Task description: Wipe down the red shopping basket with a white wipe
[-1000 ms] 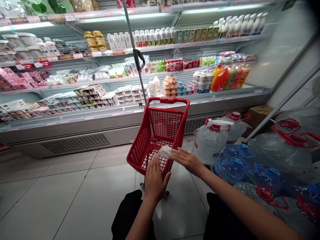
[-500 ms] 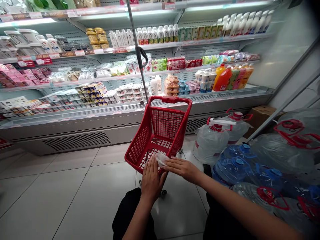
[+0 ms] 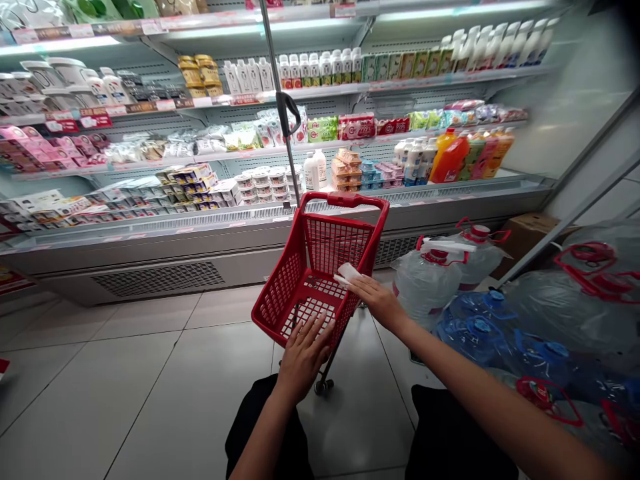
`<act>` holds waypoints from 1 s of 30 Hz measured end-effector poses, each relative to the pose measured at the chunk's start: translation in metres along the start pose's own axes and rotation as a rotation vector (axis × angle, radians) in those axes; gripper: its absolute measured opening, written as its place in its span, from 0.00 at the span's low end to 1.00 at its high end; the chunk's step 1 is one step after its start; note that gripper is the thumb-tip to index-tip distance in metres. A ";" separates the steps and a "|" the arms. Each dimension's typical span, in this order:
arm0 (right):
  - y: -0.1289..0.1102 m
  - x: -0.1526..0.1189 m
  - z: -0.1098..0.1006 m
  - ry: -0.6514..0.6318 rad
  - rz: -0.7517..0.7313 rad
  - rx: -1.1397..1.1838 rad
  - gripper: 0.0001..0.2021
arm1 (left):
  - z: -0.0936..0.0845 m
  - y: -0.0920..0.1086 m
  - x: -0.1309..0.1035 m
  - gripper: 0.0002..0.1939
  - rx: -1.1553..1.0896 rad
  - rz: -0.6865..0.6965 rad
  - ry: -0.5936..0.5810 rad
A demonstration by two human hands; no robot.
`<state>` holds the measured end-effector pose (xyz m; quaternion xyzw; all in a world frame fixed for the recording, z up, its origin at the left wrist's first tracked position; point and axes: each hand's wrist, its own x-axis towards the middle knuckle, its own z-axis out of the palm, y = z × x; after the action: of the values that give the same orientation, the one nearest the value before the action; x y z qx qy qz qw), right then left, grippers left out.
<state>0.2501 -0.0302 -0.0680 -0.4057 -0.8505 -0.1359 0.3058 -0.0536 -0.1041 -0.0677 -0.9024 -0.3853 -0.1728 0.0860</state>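
A red plastic shopping basket cart (image 3: 270,293) stands on the tiled floor in front of me. My left hand (image 3: 304,353) lies on its near rim with the fingers spread and nothing held. At the basket's right side rim is my right hand (image 3: 377,299), its fingers closed on a white cloth (image 3: 349,273). The cloth touches the upper edge of that side. Through the basket's mesh bottom the floor shows.
A refrigerated display (image 3: 165,247) with several shelves of dairy goods and bottles runs behind the cart. Large water jugs (image 3: 425,277), some with blue caps, stand at the right, near a cardboard box (image 3: 533,223). My knees are below.
My right hand has moved up and away from me along the basket's right rim with the white cloth. My left hand remains at the near rim, its fingers now more spread.
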 end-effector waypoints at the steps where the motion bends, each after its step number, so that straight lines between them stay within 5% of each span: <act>1: -0.010 0.003 0.000 0.006 -0.008 0.011 0.31 | -0.003 -0.007 -0.002 0.32 -0.003 0.014 -0.013; 5: -0.050 0.007 0.006 -0.003 -0.095 0.072 0.32 | -0.015 -0.020 -0.006 0.32 0.026 -0.023 -0.008; 10: -0.080 -0.004 0.015 -0.034 -0.185 0.075 0.34 | -0.007 0.003 0.006 0.37 0.069 -0.135 0.100; 14: -0.039 -0.013 -0.006 -0.008 -0.184 -0.008 0.36 | -0.002 0.006 0.002 0.41 0.097 -0.171 0.180; 18: 0.011 -0.019 -0.033 0.050 -0.024 -0.115 0.39 | -0.008 -0.008 -0.006 0.41 0.097 -0.122 0.171; 21: 0.005 -0.018 -0.033 0.068 0.083 -0.141 0.38 | -0.007 -0.004 0.006 0.40 0.093 -0.151 0.178; 25: -0.019 -0.012 -0.020 0.007 -0.019 -0.072 0.38 | 0.003 0.013 0.034 0.39 0.041 -0.113 0.160; 30: 0.031 -0.022 -0.050 -0.013 0.025 -0.160 0.40 | 0.005 0.013 0.041 0.41 0.040 -0.084 0.138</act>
<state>0.3050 -0.0482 -0.0431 -0.4402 -0.8339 -0.1968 0.2684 -0.0161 -0.0840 -0.0573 -0.8694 -0.4195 -0.2303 0.1229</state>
